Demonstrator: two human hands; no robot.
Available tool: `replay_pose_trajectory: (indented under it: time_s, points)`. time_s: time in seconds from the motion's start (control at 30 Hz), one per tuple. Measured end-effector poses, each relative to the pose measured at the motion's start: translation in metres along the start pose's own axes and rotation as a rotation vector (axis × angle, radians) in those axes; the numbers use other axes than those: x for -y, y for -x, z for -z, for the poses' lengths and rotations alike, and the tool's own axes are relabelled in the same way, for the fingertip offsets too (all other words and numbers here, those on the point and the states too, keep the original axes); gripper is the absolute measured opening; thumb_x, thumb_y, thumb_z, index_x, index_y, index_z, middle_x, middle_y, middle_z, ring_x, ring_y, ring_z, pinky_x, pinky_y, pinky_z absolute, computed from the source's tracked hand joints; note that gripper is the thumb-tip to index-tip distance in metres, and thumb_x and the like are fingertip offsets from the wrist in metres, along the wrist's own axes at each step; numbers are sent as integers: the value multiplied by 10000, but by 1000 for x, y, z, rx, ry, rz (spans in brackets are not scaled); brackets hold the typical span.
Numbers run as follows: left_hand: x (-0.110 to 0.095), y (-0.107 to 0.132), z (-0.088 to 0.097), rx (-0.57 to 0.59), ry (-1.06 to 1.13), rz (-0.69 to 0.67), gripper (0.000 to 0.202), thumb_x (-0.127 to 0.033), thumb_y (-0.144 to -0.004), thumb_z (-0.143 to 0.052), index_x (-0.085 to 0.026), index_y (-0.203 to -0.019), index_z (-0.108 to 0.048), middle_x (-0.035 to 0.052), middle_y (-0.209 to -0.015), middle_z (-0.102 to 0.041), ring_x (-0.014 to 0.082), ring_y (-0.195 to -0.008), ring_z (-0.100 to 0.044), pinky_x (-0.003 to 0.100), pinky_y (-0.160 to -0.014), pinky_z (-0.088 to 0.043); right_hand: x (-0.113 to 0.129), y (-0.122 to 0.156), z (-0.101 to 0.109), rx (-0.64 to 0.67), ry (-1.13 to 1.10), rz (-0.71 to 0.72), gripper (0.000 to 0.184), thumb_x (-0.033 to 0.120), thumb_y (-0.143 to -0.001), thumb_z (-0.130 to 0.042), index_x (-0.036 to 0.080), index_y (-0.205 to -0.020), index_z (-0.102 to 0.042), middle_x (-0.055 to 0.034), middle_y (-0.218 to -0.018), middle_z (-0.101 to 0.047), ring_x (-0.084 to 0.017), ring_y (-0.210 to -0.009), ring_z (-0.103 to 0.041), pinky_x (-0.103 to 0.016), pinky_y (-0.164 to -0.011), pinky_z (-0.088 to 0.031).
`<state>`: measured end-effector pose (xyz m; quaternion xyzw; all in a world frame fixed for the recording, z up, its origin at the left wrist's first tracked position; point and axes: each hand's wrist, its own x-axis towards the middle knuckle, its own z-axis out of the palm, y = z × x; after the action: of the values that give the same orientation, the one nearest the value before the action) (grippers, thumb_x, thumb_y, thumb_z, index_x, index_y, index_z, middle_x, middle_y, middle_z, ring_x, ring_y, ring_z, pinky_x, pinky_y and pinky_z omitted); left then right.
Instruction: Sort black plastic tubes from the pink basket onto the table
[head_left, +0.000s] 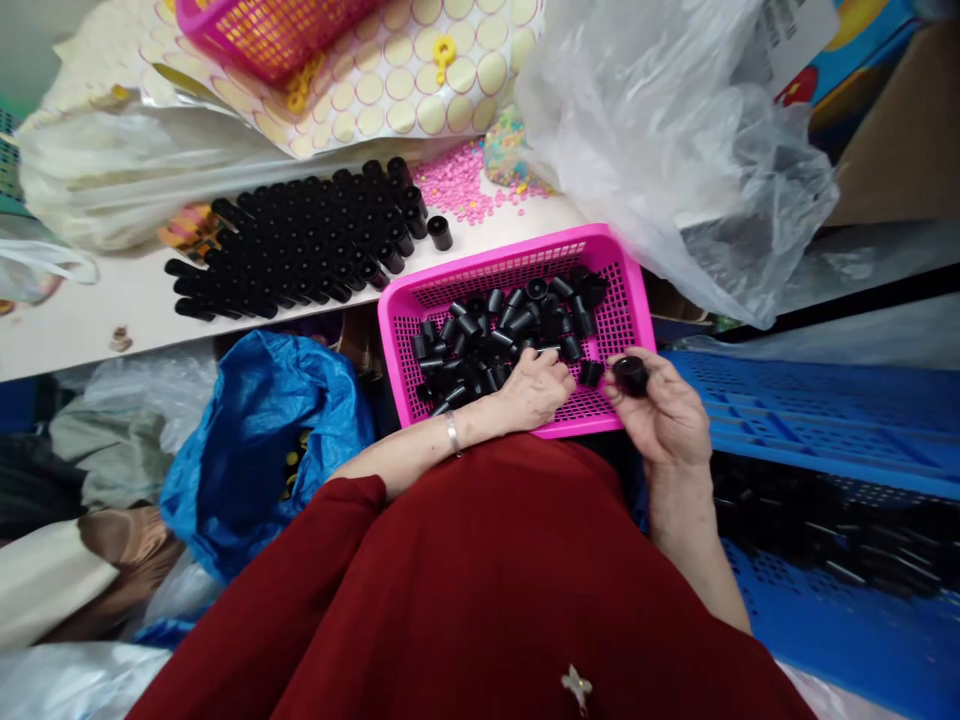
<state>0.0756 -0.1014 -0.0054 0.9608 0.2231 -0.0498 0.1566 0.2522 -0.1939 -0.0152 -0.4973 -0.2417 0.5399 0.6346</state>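
Observation:
A pink plastic basket [516, 254] in front of my body holds many small black cylindrical caps [466, 325]. My left hand [536, 388] is down in the basket among the caps, its fingers curled in; what they hold, if anything, is hidden. At the basket's right rim, my right hand [667, 405] pinches a black cap [630, 376] between thumb and fingers, its round open end facing up. One loose cap [591, 373] lies in the basket between the two hands.
Behind the basket, black caps [300, 240] stand in close rows on the white table [97, 310], with one cap [439, 233] apart. Pink beads [457, 185] and a clear plastic bag [645, 110] lie farther back. A blue sack [255, 430] is left, blue crates [817, 410] right.

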Motion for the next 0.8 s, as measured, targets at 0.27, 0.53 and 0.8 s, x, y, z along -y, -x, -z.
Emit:
replay_pose_trajectory:
  time_s: [0.27, 0.53, 0.8]
  points:
    - [0, -20, 9, 195, 42, 21, 298, -72, -828, -541, -115, -1078, -697, 136, -1047, -673, 308, -1103, -534, 457, -889, -456, 1, 7, 5, -11, -64, 58, 405, 291, -672, -876, 317, -1060, -763, -25, -1075, -764, -222, -937, -739, -525, -960, -618]
    - [28, -5, 40, 154, 78, 146, 256, -29, -759, -489, -148, -881, -680, 119, -1015, -670, 278, -1052, -534, 402, -881, -432, 10, 8, 8, -248, 260, 239, 416, 248, -632, -897, 290, -1012, -733, 13, -972, -752, -191, -863, -724, -454, -940, -604]
    - [36, 3, 43, 351, 50, 86, 196, -103, -794, -508, -145, -850, -690, 111, -936, -703, 247, -958, -609, 371, -863, -440, 3, -5, -14, 161, 969, 235, 256, 388, -765, -745, 237, -930, -622, -68, -1037, -711, -277, -996, -675, -471, -917, -559]
